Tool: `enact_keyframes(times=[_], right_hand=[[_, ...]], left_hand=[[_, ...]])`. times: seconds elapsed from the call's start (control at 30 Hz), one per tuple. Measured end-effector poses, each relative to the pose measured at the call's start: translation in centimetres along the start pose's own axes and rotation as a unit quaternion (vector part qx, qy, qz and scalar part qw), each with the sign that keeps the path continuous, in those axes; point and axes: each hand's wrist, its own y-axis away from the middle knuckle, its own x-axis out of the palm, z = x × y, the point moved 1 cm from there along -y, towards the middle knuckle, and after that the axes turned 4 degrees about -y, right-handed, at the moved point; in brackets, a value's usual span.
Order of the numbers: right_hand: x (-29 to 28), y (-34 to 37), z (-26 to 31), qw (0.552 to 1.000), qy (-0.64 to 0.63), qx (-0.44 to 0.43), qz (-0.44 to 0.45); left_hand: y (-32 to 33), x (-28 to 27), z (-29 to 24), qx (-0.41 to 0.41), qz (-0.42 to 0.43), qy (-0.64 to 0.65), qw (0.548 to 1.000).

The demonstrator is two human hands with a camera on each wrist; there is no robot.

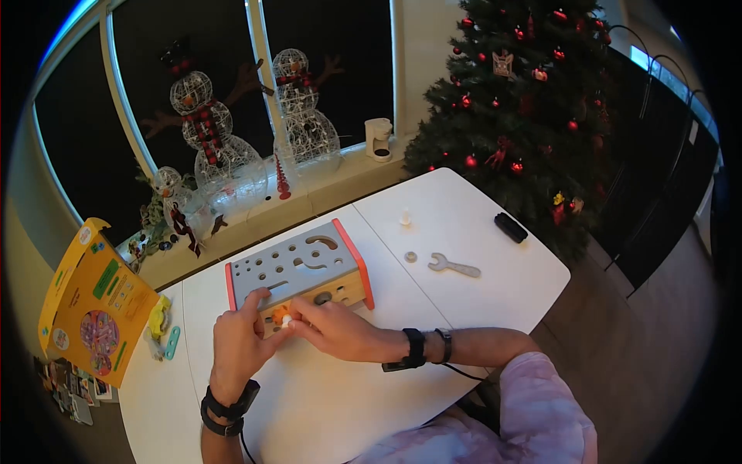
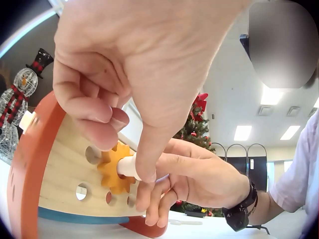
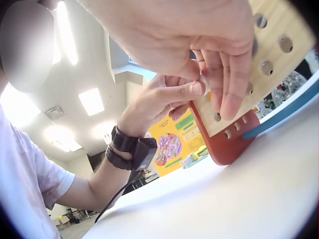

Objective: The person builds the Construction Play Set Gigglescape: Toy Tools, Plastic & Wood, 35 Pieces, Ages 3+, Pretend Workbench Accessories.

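Observation:
A grey-topped wooden box (image 1: pixel 290 259) with red ends stands on the white table. An orange gear (image 2: pixel 115 169) lies against its holed wooden side, and a white peg (image 2: pixel 128 167) runs into the gear's middle. My left hand (image 1: pixel 243 344) is at the box's near side; in the left wrist view its thumb touches the peg while its other fingers bend beside the board. My right hand (image 1: pixel 344 332) pinches the white peg (image 3: pixel 205 84) between thumb and fingers, its other fingers extended along the board (image 3: pixel 279 55). Hands hide most of the gear in the right wrist view.
Right of the box lie a grey wrench (image 1: pixel 454 266), a small grey nut (image 1: pixel 410 257), a white piece (image 1: pixel 406 219) and a black object (image 1: pixel 510 228). To the left are a yellow carton (image 1: pixel 97 309), a yellow-green item (image 1: pixel 159 317) and a teal strip (image 1: pixel 172 342).

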Motion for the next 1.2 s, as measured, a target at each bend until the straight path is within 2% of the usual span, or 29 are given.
enact_keyframes(times=[0.37,0.43,0.47,0.53,0.67,0.73,0.83,1.03,1.2], right_hand=[[-1.2,0.9,0.4,0.999,0.015,-0.019,0.027],[-1.6,1.1,-0.1,0.998,0.034,-0.044,-0.01],[-1.8,1.1,-0.1,0.998,0.026,-0.053,0.001],[-2.6,1.2,-0.1,0.999,0.036,-0.022,-0.005],[-4.8,1.2,1.8,0.996,0.084,-0.018,-0.023],[-5.6,1.0,2.1,0.985,0.158,0.0,-0.076],[-6.9,0.6,2.2,0.978,0.189,0.005,-0.091],[-7.5,0.5,1.3,0.973,0.224,0.05,-0.025],[-7.5,0.6,1.2,0.971,0.233,0.04,-0.027]], left_hand=[[0.0,0.9,0.9,0.013,-0.021,0.01,1.0],[0.0,0.1,0.6,0.004,-0.021,-0.016,1.0],[-0.2,-0.2,0.4,0.016,-0.01,-0.028,0.999],[-0.5,-0.3,0.0,0.026,0.008,-0.045,0.999],[-0.5,0.0,0.3,0.034,0.005,-0.048,0.998],[-0.5,0.0,0.3,0.039,0.004,-0.047,0.998],[-0.5,-0.2,0.1,0.04,0.004,-0.05,0.998],[-0.5,0.3,0.4,0.04,-0.008,-0.039,0.998],[-0.4,0.4,0.3,0.033,-0.015,-0.035,0.999]])
